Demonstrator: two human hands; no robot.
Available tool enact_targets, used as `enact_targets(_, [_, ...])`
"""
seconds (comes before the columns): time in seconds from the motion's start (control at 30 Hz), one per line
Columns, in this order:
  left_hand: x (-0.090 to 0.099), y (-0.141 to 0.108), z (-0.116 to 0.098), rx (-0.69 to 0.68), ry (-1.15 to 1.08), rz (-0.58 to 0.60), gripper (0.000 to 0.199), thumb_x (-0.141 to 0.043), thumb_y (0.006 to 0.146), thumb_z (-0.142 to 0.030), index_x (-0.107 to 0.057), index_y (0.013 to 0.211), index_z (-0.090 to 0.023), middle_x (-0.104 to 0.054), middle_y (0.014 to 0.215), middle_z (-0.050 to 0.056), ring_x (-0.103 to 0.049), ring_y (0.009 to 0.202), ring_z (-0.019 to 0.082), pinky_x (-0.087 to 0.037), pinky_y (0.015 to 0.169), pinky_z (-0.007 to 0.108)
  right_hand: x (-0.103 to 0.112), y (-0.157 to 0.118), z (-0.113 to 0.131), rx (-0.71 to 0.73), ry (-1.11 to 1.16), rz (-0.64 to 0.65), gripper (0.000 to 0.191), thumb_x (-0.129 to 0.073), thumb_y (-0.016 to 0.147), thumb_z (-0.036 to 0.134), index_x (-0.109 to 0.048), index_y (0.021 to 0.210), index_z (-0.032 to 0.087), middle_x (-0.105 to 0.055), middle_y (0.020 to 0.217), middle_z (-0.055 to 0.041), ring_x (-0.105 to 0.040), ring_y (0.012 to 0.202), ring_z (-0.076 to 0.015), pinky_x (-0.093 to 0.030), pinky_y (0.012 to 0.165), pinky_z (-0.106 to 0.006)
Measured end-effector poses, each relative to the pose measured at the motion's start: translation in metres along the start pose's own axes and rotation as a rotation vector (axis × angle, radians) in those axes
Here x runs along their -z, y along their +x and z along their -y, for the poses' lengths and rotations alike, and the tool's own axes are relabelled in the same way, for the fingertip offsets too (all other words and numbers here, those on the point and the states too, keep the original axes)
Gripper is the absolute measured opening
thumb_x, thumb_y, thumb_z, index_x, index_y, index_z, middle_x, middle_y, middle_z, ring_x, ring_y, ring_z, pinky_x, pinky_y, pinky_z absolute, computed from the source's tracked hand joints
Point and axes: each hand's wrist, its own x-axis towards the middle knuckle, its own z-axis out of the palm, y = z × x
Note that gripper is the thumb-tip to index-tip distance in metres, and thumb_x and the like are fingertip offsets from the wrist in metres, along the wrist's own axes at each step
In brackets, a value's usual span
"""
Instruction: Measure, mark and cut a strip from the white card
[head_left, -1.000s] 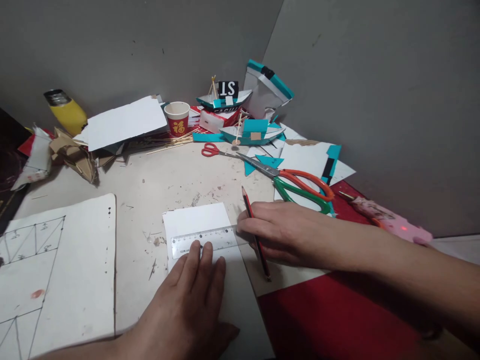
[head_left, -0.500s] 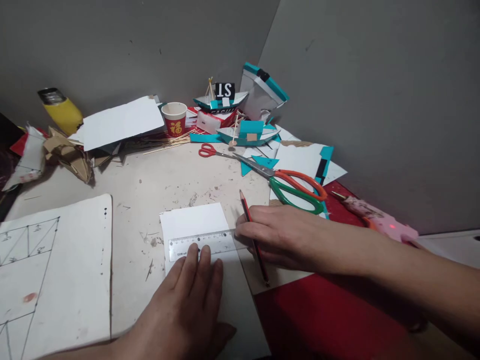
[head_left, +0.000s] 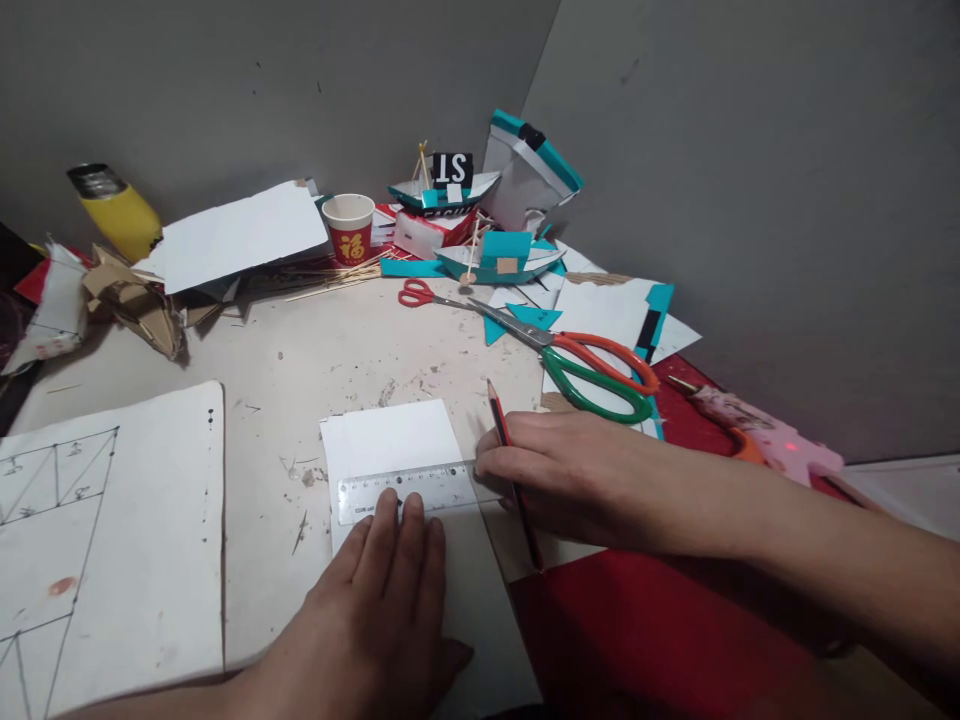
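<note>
My left hand [head_left: 379,605] lies on a white sheet of card [head_left: 394,435], its fingers stretched out. Its fingertips press the lower edge of a clear plastic ruler [head_left: 442,484], which runs across the card. At the ruler's right end, my right hand [head_left: 574,475] has its fingers closed around a red and black pencil [head_left: 496,415]. The pencil's sharpened tip points up and away from the card. Those same fingers touch the end of the ruler and hide it.
Scissors with orange and green handles [head_left: 600,372] lie beyond my right hand, near a pink glue gun [head_left: 765,430]. An open notebook with drawn lines [head_left: 161,520] is at the left. Farther back stand a paper cup [head_left: 350,228], model boats [head_left: 499,262] and a yellow bottle [head_left: 124,220].
The view has shifted slightly. Both hands, the ruler and the pencil keep nearly the same places on the card.
</note>
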Motion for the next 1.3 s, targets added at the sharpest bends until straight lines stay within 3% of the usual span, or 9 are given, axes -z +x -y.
enact_targets(0.23, [-0.001, -0.003, -0.007, 0.083, -0.023, -0.047, 0.04, -0.046, 0.094, -0.038, -0.066, 0.108, -0.006, -0.072, 0.111, 0.016, -0.069, 0.104, 0.031, -0.057, 0.079, 0.036, 0.001, -0.001, 0.003, -0.008, 0.038, 0.017, 0.021, -0.05, 0.084, 0.009, -0.059, 0.102, 0.017, -0.057, 0.086, -0.0072, -0.05, 0.077, -0.02, -0.035, 0.065, -0.031])
enact_targets(0.67, [-0.004, -0.009, -0.012, 0.036, 0.006, -0.055, 0.036, -0.046, 0.094, -0.031, -0.06, 0.113, -0.004, -0.071, 0.113, 0.018, -0.068, 0.105, 0.032, -0.051, 0.083, 0.038, 0.005, -0.002, 0.01, -0.008, 0.106, 0.006, 0.024, -0.049, 0.084, 0.007, -0.062, 0.103, 0.014, -0.057, 0.085, -0.0077, -0.05, 0.074, -0.0194, -0.036, 0.063, -0.03])
enact_targets(1.3, [-0.001, -0.014, -0.016, -0.013, 0.029, -0.025, 0.038, -0.049, 0.094, -0.032, -0.06, 0.115, -0.003, -0.071, 0.114, 0.018, -0.068, 0.106, 0.032, -0.053, 0.082, 0.037, 0.006, -0.007, 0.019, -0.101, 0.226, 0.098, 0.023, -0.054, 0.086, 0.009, -0.062, 0.106, 0.016, -0.056, 0.091, -0.008, -0.048, 0.081, -0.0206, -0.04, 0.067, -0.033])
